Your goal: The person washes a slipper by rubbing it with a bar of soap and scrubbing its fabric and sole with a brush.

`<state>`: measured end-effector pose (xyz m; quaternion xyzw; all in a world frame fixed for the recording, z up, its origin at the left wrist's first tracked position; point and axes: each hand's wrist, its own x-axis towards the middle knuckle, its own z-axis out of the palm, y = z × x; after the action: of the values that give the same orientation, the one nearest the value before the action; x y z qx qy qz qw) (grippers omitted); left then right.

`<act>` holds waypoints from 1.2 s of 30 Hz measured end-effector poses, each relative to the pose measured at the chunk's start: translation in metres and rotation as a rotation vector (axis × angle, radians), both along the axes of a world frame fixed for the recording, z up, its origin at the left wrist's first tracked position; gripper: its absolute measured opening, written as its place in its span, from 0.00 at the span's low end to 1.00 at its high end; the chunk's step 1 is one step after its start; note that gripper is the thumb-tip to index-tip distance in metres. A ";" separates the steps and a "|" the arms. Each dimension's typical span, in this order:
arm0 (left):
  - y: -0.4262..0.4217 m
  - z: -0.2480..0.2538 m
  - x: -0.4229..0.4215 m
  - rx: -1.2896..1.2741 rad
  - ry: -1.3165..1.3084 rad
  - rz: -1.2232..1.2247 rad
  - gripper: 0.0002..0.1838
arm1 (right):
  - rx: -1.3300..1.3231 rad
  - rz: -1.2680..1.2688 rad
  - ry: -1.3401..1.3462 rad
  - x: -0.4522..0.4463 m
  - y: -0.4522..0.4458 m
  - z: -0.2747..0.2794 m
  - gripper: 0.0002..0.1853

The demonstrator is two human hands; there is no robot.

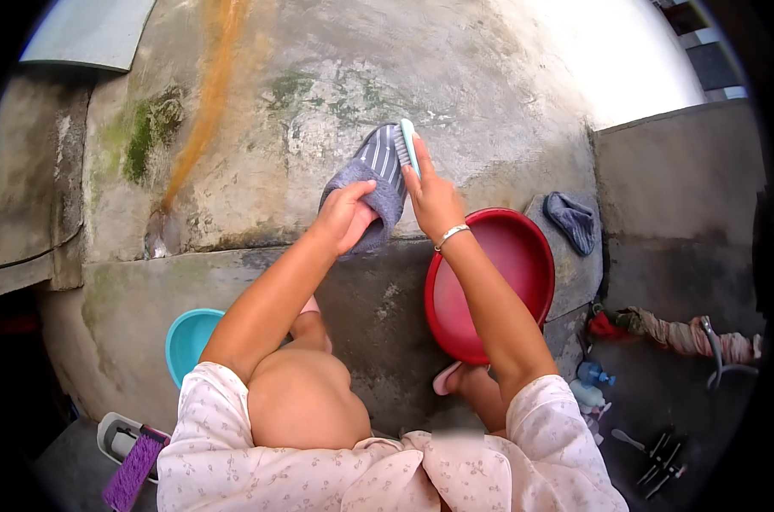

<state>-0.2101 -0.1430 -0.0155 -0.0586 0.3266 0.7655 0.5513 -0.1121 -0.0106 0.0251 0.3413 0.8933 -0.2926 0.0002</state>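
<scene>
1. Reaching forward with bare arms, we have the turquoise basin (191,334) below on our left and the red basin (544,264) on our right.
2. Our left hand (353,213) grips the striped slipper (377,158) at its plush opening; one digit lies on the outside, the others tuck in, and we cannot tell how they are spread.
3. Our right hand (436,200) pinches the pale-blue brush (409,143), one finger stretched along its back, the rest curled and partly hidden.
4. The slipper is out ahead, toe pointing away, bristles at its right edge. We judge this the scrubbing step; another stroke would call for a steady left hold and bristles pressed to the stripes.
5. Beyond the red basin, a second slipper (572,224) lies on a ledge (575,280).
</scene>
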 end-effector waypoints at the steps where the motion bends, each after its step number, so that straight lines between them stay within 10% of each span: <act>1: -0.002 0.004 0.005 -0.066 0.096 -0.038 0.19 | -0.008 0.049 0.009 -0.002 -0.012 0.000 0.31; 9: -0.026 -0.007 0.002 -0.480 1.179 -0.387 0.16 | 0.190 0.264 -0.176 0.020 -0.002 0.011 0.33; 11: -0.031 -0.039 -0.012 -0.420 2.283 -0.484 0.18 | 0.103 0.192 -0.027 0.017 -0.015 0.013 0.33; 13: -0.033 -0.041 -0.013 -0.343 2.827 -0.529 0.19 | 0.094 0.199 -0.114 0.021 -0.029 0.040 0.33; 17: -0.011 -0.023 -0.009 -0.265 1.154 -0.160 0.16 | 0.226 0.403 -0.067 0.023 -0.040 0.043 0.33; 22: -0.021 -0.025 0.014 -0.193 1.206 -0.243 0.17 | 0.251 0.205 -0.340 0.018 0.004 0.023 0.33; 29: -0.036 -0.051 0.040 0.045 -0.153 -0.064 0.23 | -0.013 0.005 -0.274 0.068 -0.034 -0.018 0.33; 36: -0.062 -0.096 0.059 -0.226 -0.270 -0.046 0.16 | -0.160 -0.065 -0.348 0.093 -0.077 -0.053 0.32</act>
<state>-0.1511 -0.2047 -0.1113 -0.2149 0.3351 0.6962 0.5974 -0.0195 -0.0876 -0.0274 0.4144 0.8422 -0.2990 0.1721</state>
